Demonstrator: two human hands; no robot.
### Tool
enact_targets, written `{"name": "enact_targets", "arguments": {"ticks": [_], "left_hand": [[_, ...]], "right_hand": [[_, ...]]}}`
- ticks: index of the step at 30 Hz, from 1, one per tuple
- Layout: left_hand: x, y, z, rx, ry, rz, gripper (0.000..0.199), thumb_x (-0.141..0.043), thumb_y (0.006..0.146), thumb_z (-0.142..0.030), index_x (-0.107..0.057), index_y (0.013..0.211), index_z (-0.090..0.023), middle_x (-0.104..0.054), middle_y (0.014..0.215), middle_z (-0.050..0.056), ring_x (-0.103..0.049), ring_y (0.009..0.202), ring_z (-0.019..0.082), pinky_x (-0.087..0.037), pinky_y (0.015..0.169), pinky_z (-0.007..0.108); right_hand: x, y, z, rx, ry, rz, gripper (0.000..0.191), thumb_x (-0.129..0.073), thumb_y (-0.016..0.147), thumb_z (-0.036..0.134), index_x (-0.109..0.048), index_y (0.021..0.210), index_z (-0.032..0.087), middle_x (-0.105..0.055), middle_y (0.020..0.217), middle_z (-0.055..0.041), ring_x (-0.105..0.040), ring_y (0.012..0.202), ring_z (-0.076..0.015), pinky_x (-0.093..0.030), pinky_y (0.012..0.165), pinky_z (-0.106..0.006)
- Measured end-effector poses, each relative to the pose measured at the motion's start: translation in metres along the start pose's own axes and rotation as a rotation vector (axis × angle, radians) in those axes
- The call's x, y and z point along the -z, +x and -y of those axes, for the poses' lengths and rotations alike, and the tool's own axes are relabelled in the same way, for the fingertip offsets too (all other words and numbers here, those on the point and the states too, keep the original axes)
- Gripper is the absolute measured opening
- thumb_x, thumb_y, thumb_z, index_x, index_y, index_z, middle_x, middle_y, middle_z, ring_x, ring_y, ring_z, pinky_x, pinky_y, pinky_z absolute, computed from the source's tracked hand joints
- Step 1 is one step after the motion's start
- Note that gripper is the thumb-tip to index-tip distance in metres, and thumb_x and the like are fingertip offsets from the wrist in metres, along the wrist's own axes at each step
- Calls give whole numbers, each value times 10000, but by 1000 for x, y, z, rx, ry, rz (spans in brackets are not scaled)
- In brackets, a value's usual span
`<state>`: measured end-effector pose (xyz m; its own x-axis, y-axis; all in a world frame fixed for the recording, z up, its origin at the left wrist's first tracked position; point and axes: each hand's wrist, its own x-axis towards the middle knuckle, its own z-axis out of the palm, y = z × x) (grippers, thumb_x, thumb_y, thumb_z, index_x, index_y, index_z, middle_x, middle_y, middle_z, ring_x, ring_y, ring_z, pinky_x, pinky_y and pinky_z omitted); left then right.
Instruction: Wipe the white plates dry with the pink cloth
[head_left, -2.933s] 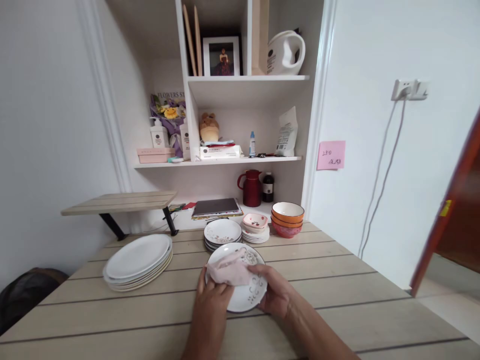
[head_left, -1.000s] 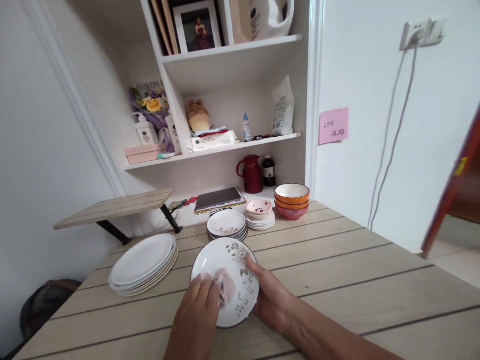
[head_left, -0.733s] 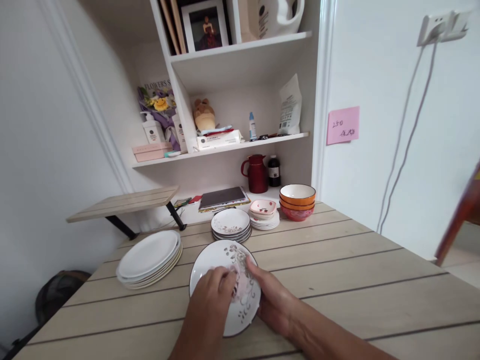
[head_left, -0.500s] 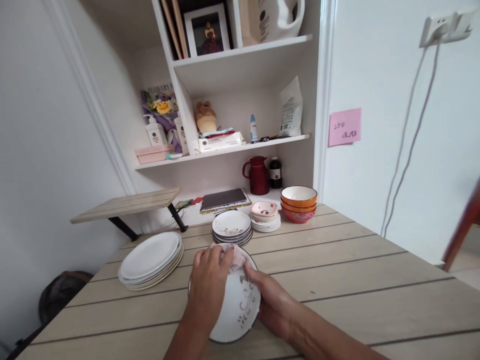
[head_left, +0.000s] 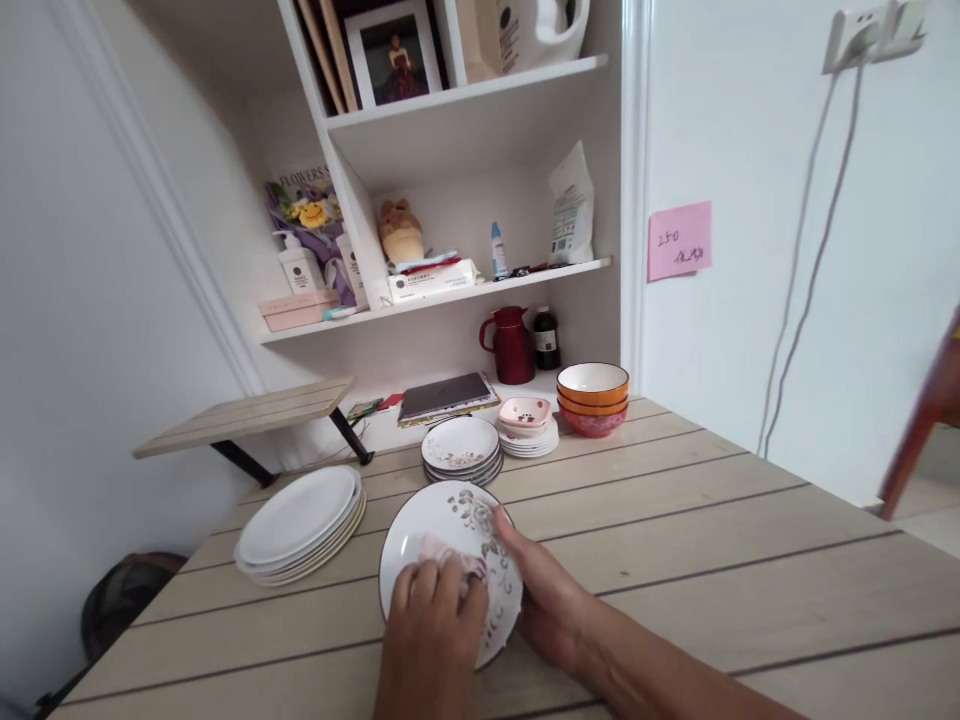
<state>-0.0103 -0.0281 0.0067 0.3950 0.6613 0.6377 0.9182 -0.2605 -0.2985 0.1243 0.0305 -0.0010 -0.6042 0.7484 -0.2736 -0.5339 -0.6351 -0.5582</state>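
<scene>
My right hand point(head_left: 551, 600) grips a white plate point(head_left: 431, 515) with a dark rim and a brown flower print by its right edge, the thumb lying on the upper face. The plate is tilted toward me above the wooden table. My left hand point(head_left: 435, 610) presses a pale pink cloth point(head_left: 446, 553) against the middle of the plate, fingers bent over it. Just behind stands a stack of matching flowered plates point(head_left: 459, 445). To the left is a stack of large white oval plates point(head_left: 300, 515).
Orange and red bowls point(head_left: 592, 400) are stacked at the back right, beside small pink dishes point(head_left: 526, 412) on white saucers. Behind them stand a red jug point(head_left: 512, 345) and a dark bottle. A laptop point(head_left: 445, 397) lies further back. A raised wooden shelf point(head_left: 247, 410) stands at the left.
My left hand has moved with the cloth from the plate's far edge down to its middle, uncovering the upper flower print. My right hand keeps its hold. The view has shifted slightly.
</scene>
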Motion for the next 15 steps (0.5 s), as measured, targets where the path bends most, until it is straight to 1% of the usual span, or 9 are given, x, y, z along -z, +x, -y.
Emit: {"name": "enact_targets", "arguments": {"ticks": [2, 3, 5, 8, 9, 11, 12, 14, 15], "left_hand": [[-2, 10, -2, 46, -12, -4, 170, -592, 808, -145, -672, 895, -267, -663, 917, 24, -552, 843, 228, -424, 792, 407], [-1, 17, 0, 52, -20, 44, 195, -575, 820, -137, -666, 934, -266, -653, 934, 26, -549, 856, 224, -435, 786, 391], [0, 32, 10, 137, -37, 109, 266, -515, 846, -98, -641, 1023, -251, -632, 1004, 36, -541, 942, 225, -446, 830, 380], [1, 43, 26, 181, -70, 127, 328, -460, 862, -68, -585, 1121, -226, -601, 1082, 44, -537, 978, 203, -457, 862, 356], [0, 42, 31, 186, -61, 122, 337, -451, 854, -45, -581, 1116, -212, -598, 1097, 48, -539, 986, 199, -459, 870, 352], [-2, 32, 37, 179, -24, 120, 347, -442, 826, 1, -592, 1073, -192, -611, 1081, 52, -547, 999, 201, -470, 871, 347], [-3, 23, 39, 167, -2, 117, 356, -438, 814, 17, -597, 1058, -188, -623, 1052, 51, -557, 981, 200, -482, 852, 342], [-5, 1, 40, 113, 23, 100, 369, -447, 804, 16, -589, 1078, -185, -626, 1087, 65, -564, 1007, 208, -493, 859, 350], [-6, -11, 40, 112, 37, 72, 366, -450, 801, 11, -589, 1077, -185, -631, 1077, 67, -575, 990, 207, -506, 842, 350]], "right_hand": [[1, -1, -4, 30, -55, 19, 606, -528, 827, 620, -615, 1151, 115, -717, 1029, -127, -665, 934, -235, -458, 894, -364], [1, -2, -5, 45, -70, 25, 596, -547, 822, 608, -613, 1158, 120, -714, 1045, -124, -662, 946, -234, -452, 902, -362], [1, -2, -6, 63, -68, 30, 568, -558, 829, 582, -607, 1171, 131, -707, 1073, -115, -656, 972, -230, -444, 917, -356], [2, 0, -3, 52, 6, 6, 526, -531, 862, 541, -594, 1193, 137, -698, 1102, -113, -650, 997, -226, -447, 921, -353], [2, 2, -2, 43, 41, -9, 519, -519, 873, 529, -588, 1201, 133, -697, 1104, -116, -650, 1000, -225, -451, 918, -352], [3, 5, 0, 36, 98, -27, 513, -503, 886, 511, -579, 1210, 120, -701, 1092, -124, -653, 993, -223, -459, 909, -350], [4, 6, 0, 37, 111, -31, 516, -499, 887, 511, -578, 1208, 115, -705, 1080, -126, -656, 985, -223, -463, 906, -353], [5, 6, 0, 50, 104, -28, 527, -497, 884, 524, -585, 1199, 111, -711, 1064, -126, -660, 972, -225, -465, 906, -359], [5, 5, -1, 56, 91, -26, 535, -499, 879, 537, -590, 1193, 113, -711, 1063, -123, -660, 970, -225, -464, 910, -359]]}}
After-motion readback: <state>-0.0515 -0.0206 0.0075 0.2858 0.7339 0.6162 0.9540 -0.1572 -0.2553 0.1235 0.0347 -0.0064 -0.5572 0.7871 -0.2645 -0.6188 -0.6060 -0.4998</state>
